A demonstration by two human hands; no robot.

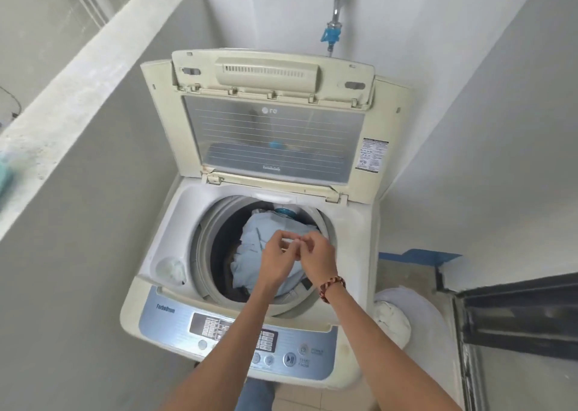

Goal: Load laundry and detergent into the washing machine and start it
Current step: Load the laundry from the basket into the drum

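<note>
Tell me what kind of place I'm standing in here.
Probably a small laundry nook or balcony at home: a top-loading washing machine with its lid up and clothes in the drum, a wall tap above it, bare concrete walls around.

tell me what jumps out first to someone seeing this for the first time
The top-loading washing machine fills the middle of the view, its lid propped upright at the back and pale blue laundry heaped in the drum. Right over that drum, the left hand and right hand meet, pinching something small and white between their fingertips. The control panel runs along the near edge, below the forearms.
</note>
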